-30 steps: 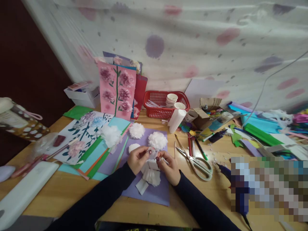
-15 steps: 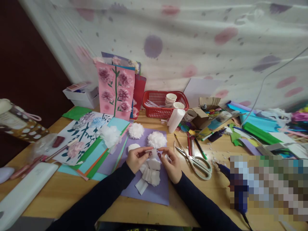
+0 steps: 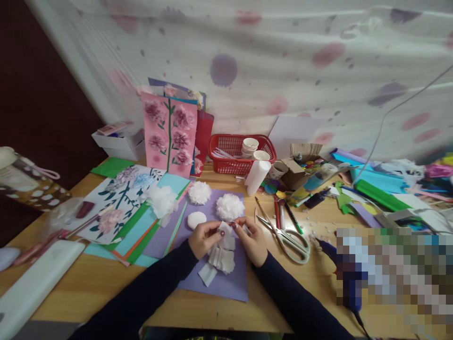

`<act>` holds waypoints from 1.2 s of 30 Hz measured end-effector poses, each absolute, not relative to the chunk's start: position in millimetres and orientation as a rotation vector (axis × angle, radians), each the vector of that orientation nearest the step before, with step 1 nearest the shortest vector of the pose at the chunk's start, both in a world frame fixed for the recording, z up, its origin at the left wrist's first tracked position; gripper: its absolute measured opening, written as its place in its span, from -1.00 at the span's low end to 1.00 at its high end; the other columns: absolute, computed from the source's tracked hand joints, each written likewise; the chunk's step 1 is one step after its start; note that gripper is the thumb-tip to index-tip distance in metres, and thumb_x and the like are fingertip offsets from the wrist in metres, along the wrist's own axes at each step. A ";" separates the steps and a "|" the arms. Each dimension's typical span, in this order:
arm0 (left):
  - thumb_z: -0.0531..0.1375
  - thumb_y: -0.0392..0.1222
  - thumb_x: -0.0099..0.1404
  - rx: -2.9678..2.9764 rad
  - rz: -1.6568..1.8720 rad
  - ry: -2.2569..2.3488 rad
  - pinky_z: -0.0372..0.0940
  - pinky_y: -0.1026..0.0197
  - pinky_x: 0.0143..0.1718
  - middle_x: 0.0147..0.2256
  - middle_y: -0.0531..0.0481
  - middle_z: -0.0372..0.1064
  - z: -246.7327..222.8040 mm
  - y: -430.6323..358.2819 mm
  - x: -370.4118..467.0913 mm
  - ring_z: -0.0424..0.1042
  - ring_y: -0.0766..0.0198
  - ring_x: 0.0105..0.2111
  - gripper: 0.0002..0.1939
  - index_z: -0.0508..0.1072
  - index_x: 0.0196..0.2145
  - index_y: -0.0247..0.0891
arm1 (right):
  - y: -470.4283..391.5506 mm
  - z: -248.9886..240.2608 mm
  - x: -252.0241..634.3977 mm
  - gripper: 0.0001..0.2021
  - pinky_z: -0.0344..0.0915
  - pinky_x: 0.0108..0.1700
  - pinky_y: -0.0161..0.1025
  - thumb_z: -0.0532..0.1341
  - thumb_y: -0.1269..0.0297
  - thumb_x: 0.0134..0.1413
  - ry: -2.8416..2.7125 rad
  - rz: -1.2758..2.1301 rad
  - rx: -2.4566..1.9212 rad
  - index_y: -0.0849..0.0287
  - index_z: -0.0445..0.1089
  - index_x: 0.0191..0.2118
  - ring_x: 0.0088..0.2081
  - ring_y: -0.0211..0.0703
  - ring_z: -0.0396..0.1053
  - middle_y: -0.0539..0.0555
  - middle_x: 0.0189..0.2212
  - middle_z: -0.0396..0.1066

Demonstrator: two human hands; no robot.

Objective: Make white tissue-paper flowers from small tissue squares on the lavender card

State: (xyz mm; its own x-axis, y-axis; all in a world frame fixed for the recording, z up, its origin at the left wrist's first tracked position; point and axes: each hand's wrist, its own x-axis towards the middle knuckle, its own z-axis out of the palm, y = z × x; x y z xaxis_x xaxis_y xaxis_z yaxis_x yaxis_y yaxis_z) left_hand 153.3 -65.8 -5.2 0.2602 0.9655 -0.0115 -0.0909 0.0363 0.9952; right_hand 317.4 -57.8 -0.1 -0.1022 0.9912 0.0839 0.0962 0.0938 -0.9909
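Note:
My left hand (image 3: 205,239) pinches a small piece of white tissue paper (image 3: 225,228) between thumb and fingers. Close beside it, my right hand (image 3: 252,240) is closed in a pinch at the paper's upper right edge. Both hands are over a purple sheet (image 3: 226,289). Below them on the sheet lie several folded white paper pieces (image 3: 222,259). Two fluffy white paper flowers (image 3: 230,207) rest near the sheet's top, and a round white pad (image 3: 196,219) is just above my left hand.
Scissors (image 3: 290,243), a brush and pens lie to the right, with a glue gun (image 3: 327,250) farther right. A red basket (image 3: 226,165) with paper cups stands behind. Coloured sheets (image 3: 141,241) and a flower picture (image 3: 118,198) lie left. A white roll (image 3: 258,177) stands near the basket.
My hands have come slightly closer together. The white paper between them is now tilted and nearer to my left fingers, and the round pad shows more fully.

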 end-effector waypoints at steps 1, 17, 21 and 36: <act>0.22 -0.14 0.07 1.232 1.037 0.955 0.34 0.14 -0.18 -0.31 -0.15 0.55 -5.3 -65.9 153.2 0.49 0.07 -0.27 -0.66 0.56 -0.22 -0.40 | -58.1 -0.1 317.1 -0.69 0.05 -0.53 -0.34 0.27 0.02 -0.05 -1.407 1.171 -1.170 0.20 0.33 -0.46 -0.60 -0.32 0.05 -0.09 -0.64 0.16; 0.18 -0.26 0.03 1.235 1.145 0.965 0.24 0.31 -0.42 -0.50 0.04 0.40 -1.4 -66.3 151.7 0.37 0.30 -0.47 -0.55 0.43 -0.07 -0.34 | -55.2 -2.1 317.9 -0.65 0.00 -0.59 -0.36 0.28 -0.03 -0.10 -1.305 1.216 -1.197 0.18 0.31 -0.50 -0.65 -0.36 0.01 -0.11 -0.67 0.14; 0.15 -0.28 0.05 1.260 1.288 1.138 0.20 0.35 -0.49 -0.56 0.12 0.26 -4.0 -63.0 151.8 0.28 0.36 -0.55 -0.85 0.42 -0.36 -0.29 | -54.4 -1.1 318.5 -0.67 -0.02 -0.58 -0.35 0.29 0.00 -0.09 -1.255 1.113 -1.219 0.19 0.31 -0.48 -0.63 -0.36 0.01 -0.11 -0.63 0.13; 0.27 -0.15 0.02 1.283 1.259 1.158 0.37 0.21 -0.32 -0.40 -0.13 0.52 -5.8 -65.7 155.1 0.48 0.16 -0.37 -0.78 0.57 -0.39 -0.35 | -68.1 -2.5 312.4 -0.79 0.20 -0.43 -0.29 0.18 0.16 0.09 -1.579 1.019 -1.091 0.21 0.43 -0.34 -0.51 -0.21 0.26 0.03 -0.53 0.37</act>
